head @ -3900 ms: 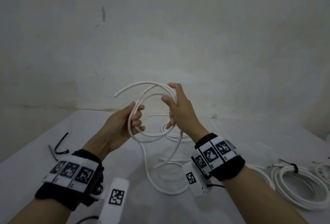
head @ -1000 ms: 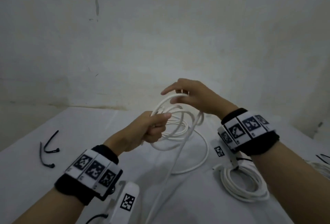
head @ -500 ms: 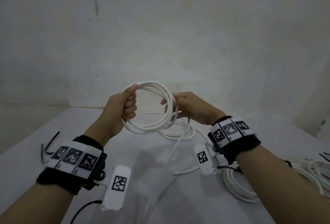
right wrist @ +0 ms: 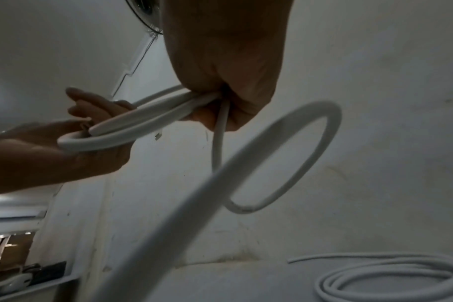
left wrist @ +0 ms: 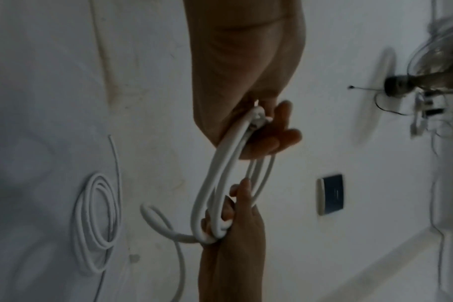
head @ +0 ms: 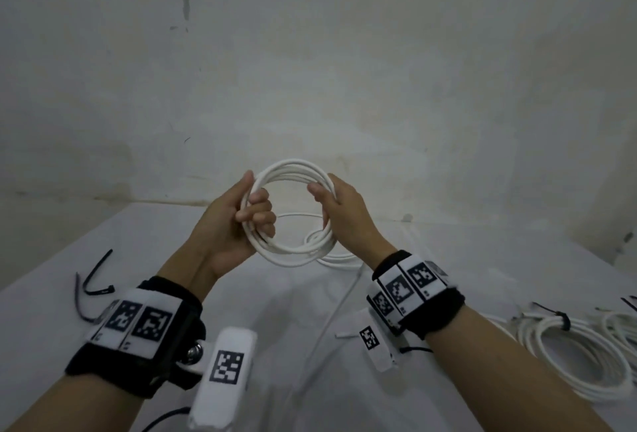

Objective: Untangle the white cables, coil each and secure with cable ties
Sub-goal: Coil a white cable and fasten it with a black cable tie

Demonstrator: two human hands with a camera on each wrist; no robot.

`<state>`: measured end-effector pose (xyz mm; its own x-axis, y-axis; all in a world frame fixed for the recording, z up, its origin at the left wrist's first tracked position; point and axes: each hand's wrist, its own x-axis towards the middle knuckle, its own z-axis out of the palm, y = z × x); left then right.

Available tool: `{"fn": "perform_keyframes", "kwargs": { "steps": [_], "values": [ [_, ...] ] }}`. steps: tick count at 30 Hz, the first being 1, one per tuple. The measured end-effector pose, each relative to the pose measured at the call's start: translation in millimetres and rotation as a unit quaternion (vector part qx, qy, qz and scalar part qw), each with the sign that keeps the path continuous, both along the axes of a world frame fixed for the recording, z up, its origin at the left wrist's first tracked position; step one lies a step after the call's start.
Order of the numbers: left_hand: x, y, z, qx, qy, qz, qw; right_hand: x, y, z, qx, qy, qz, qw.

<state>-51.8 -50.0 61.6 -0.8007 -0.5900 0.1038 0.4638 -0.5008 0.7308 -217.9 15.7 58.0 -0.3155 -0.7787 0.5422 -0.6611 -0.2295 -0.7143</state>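
A white cable coil [head: 293, 167] of several round loops is held upright above the table. My left hand [head: 255, 212] grips its left side with the fingers curled through the ring. My right hand [head: 325, 199] grips the right side, thumb inside the loops. From the right hand the cable's loose tail [head: 339, 307] drops to the table. In the left wrist view the coil [left wrist: 215, 179] spans both hands. In the right wrist view the tail [right wrist: 311, 155] curls in one wide loop below my fist [right wrist: 225, 81].
Black cable ties [head: 93, 280] lie on the white table [head: 51, 300] at the left. A coiled white cable with a black tie [head: 579, 359] lies at the right. Another loose white cable [head: 339, 255] lies behind the hands, near the wall.
My right hand brought another loop round onto the coil and now grips its right side. The coil is rounder and tighter, and the tail on the table is shorter.
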Motion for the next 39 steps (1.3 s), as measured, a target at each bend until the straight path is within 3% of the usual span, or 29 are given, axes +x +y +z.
{"fn": "perform_keyframes", "kwargs": {
  "steps": [3,7,11,16,22,24,26,27,29,30,32,34,37,39],
  "values": [
    [11,-7,-1,-0.029,-0.009,-0.087,0.996,0,3,3,0.02,0.07,0.0,0.997],
    [7,0,18,-0.103,-0.125,-0.008,0.987,7,0,11,0.046,0.174,0.003,0.984],
    [-4,8,22,-0.209,-0.172,0.11,0.956,4,-6,16,0.034,0.159,-0.004,0.987],
    [1,15,21,-0.141,-0.096,0.057,0.984,-1,-10,16,0.019,0.12,-0.034,0.992],
    [-12,23,20,-0.128,-0.098,0.223,0.961,1,-4,13,0.004,0.047,0.018,0.999],
    [-11,19,25,-0.139,-0.087,0.232,0.959,-7,0,9,0.021,0.095,0.025,0.995],
    [-5,12,33,-0.139,-0.059,0.223,0.963,-21,5,0,0.049,0.247,0.013,0.968],
    [-1,6,38,-0.132,-0.037,0.218,0.966,-30,7,-6,0.067,0.353,-0.001,0.933],
    [9,-6,48,-0.113,0.011,0.215,0.97,-46,9,-19,0.147,0.551,-0.048,0.82],
    [15,-13,52,-0.105,0.029,0.225,0.968,-53,9,-25,0.175,0.601,-0.054,0.778],
    [26,-28,59,-0.091,0.046,0.268,0.958,-67,9,-36,0.179,0.633,-0.024,0.753],
    [39,-45,59,-0.079,0.043,0.321,0.943,-79,14,-43,0.115,0.634,-0.011,0.765],
    [54,-66,38,-0.076,0.0,0.385,0.92,-101,26,-43,0.057,0.515,-0.019,0.855],
    [53,-71,20,-0.053,-0.005,0.394,0.917,-103,30,-38,0.068,0.425,-0.035,0.902]
  ]
}}
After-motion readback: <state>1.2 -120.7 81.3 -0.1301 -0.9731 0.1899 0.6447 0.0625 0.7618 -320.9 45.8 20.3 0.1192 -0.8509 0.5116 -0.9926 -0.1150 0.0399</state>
